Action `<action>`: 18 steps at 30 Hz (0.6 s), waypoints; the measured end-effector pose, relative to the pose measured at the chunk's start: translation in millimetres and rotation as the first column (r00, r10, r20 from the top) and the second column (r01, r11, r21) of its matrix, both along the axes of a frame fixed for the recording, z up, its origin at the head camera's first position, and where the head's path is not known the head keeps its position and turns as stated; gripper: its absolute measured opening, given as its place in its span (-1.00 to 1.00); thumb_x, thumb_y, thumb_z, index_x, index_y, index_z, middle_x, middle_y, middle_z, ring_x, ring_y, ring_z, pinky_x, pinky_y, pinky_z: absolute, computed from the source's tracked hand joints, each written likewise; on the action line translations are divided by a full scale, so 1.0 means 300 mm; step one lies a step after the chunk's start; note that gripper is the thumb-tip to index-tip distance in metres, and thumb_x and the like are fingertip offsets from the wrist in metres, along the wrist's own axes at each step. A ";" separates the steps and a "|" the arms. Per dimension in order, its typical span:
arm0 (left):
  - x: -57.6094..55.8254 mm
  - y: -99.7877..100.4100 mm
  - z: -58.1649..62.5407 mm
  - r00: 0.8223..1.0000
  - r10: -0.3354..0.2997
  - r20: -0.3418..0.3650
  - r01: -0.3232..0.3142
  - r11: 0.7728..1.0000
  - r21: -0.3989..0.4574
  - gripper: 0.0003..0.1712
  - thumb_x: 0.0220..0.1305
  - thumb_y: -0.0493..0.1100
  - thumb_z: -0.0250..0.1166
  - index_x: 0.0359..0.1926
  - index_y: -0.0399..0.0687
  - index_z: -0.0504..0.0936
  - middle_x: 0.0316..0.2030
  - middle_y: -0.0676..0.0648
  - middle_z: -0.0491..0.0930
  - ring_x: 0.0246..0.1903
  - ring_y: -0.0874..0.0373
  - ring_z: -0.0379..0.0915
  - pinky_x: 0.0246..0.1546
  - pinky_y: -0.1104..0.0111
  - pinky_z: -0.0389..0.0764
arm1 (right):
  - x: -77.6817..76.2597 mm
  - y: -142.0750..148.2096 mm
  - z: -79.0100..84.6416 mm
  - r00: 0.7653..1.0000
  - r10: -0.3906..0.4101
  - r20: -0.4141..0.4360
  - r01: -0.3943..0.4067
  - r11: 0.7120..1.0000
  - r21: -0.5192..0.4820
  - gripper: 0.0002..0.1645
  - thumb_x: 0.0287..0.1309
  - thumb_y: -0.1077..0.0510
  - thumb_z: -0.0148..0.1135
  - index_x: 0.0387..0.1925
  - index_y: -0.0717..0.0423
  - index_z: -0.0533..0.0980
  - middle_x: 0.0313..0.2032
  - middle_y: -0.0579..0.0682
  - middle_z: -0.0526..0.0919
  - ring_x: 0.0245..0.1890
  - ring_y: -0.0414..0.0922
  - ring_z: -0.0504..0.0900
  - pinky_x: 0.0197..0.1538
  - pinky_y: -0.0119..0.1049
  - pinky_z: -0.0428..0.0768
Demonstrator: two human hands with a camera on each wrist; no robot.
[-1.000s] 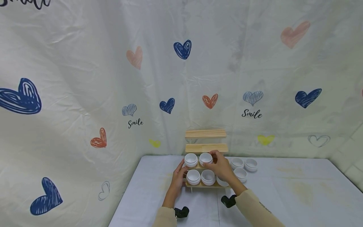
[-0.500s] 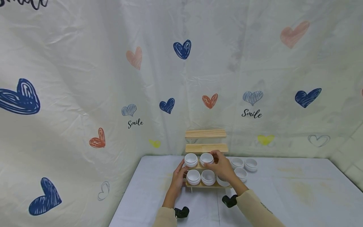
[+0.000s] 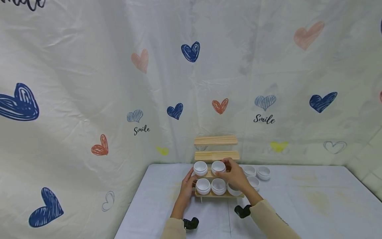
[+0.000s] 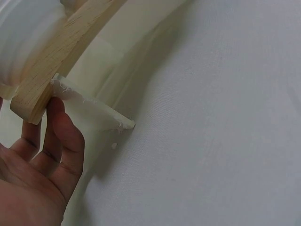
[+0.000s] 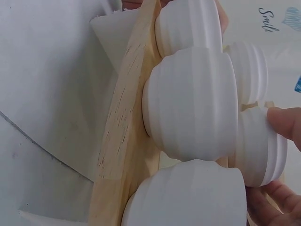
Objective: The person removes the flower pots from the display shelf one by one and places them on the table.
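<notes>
A tiered wooden stand [image 3: 216,155] carries small white pots with ribbed sides. On its second tier from the bottom, my right hand [image 3: 237,176] pinches the rim of a white pot [image 3: 218,167] between thumb and fingers. The right wrist view shows the thumb on one side of this pot [image 5: 256,146] and fingers on the other. Left of it sits another white pot [image 3: 200,168]. The bottom tier holds a row of three pots, the right one partly behind my right hand. My left hand [image 3: 186,187] grips the stand's left end, its fingertips at the shelf end [image 4: 35,101].
More white pots [image 3: 264,173] stand on the table to the right of the stand, close behind my right forearm. Two upper wooden shelves [image 3: 216,140] bear nothing. A white cloth covers the table [image 3: 298,205], and a heart-printed curtain [image 3: 167,83] hangs behind.
The pinched pot has shifted slightly to the right along its tier, widening the gap to the pot on its left. My left hand keeps its place on the stand.
</notes>
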State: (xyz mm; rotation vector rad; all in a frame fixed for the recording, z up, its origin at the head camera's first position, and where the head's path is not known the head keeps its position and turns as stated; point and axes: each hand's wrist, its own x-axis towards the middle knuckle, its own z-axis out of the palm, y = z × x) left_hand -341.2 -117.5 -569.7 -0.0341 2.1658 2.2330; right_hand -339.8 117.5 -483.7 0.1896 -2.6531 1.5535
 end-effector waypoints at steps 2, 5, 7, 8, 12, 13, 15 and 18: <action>0.001 0.000 0.001 1.000 -0.001 -0.002 0.001 1.000 -0.002 -0.29 0.45 0.09 0.14 0.56 0.19 0.26 -0.29 0.04 0.58 -0.27 0.19 0.50 -0.43 0.37 0.55 | 0.000 0.001 -0.001 1.000 0.000 0.001 0.000 1.000 -0.002 -0.31 0.08 -0.01 0.55 0.18 0.05 0.44 0.10 0.12 0.63 0.02 -0.02 0.60 0.14 -0.05 0.60; 0.003 0.000 0.003 1.000 0.000 -0.001 0.000 1.000 0.000 -0.30 0.44 0.09 0.14 0.56 0.21 0.27 -0.28 0.04 0.58 -0.27 0.19 0.51 -0.42 0.37 0.54 | 0.000 0.005 -0.003 1.000 0.001 0.006 -0.001 1.000 -0.005 -0.31 0.09 -0.01 0.54 0.19 0.06 0.43 0.12 0.13 0.62 0.04 -0.02 0.60 0.16 -0.04 0.60; 0.003 0.000 0.004 1.000 0.000 -0.001 0.000 1.000 0.002 -0.30 0.44 0.08 0.15 0.55 0.22 0.28 -0.29 0.04 0.58 -0.27 0.19 0.51 -0.41 0.37 0.54 | 0.000 0.008 -0.003 1.000 0.002 0.010 -0.002 1.000 -0.015 -0.31 0.09 0.00 0.54 0.19 0.06 0.43 0.13 0.14 0.61 0.06 0.00 0.60 0.18 -0.03 0.60; 0.002 0.000 0.002 1.000 0.000 -0.003 0.000 1.000 0.000 -0.30 0.44 0.08 0.14 0.56 0.21 0.27 -0.29 0.04 0.58 -0.27 0.20 0.51 -0.42 0.37 0.54 | -0.001 0.009 -0.003 1.000 0.002 0.011 -0.002 1.000 -0.020 -0.31 0.09 0.00 0.54 0.19 0.07 0.43 0.14 0.14 0.61 0.07 0.00 0.60 0.19 -0.02 0.60; -0.001 0.001 0.000 1.000 0.003 -0.002 -0.003 1.000 0.009 -0.30 0.44 0.07 0.16 0.55 0.22 0.28 -0.30 0.05 0.58 -0.29 0.22 0.51 -0.41 0.38 0.55 | -0.003 0.011 -0.002 1.000 0.003 0.015 -0.003 0.999 -0.039 -0.32 0.09 0.03 0.54 0.19 0.07 0.43 0.15 0.15 0.61 0.10 0.02 0.60 0.22 -0.01 0.59; -0.002 0.001 -0.001 1.000 0.003 -0.001 -0.003 1.000 0.009 -0.30 0.44 0.07 0.16 0.55 0.22 0.28 -0.30 0.05 0.58 -0.30 0.22 0.52 -0.41 0.38 0.55 | -0.003 0.011 -0.003 1.000 0.003 0.016 -0.003 0.999 -0.040 -0.32 0.09 0.03 0.54 0.18 0.07 0.43 0.15 0.15 0.61 0.10 0.02 0.60 0.22 -0.02 0.58; -0.004 0.001 -0.002 1.000 0.002 0.004 -0.002 1.000 0.014 -0.31 0.44 0.07 0.16 0.55 0.25 0.29 -0.31 0.06 0.58 -0.30 0.22 0.52 -0.40 0.38 0.56 | -0.003 0.010 -0.004 1.000 0.006 0.014 -0.005 0.999 -0.040 -0.32 0.09 0.03 0.54 0.18 0.08 0.43 0.15 0.16 0.61 0.10 0.03 0.60 0.22 -0.01 0.59; -0.004 0.001 -0.002 1.000 0.003 0.005 -0.003 1.000 0.014 -0.31 0.44 0.07 0.16 0.54 0.26 0.30 -0.31 0.06 0.58 -0.30 0.22 0.52 -0.41 0.38 0.55 | -0.001 0.009 -0.005 1.000 0.002 0.018 -0.001 0.999 -0.043 -0.32 0.08 0.03 0.55 0.17 0.08 0.43 0.15 0.16 0.61 0.11 0.04 0.60 0.22 -0.01 0.58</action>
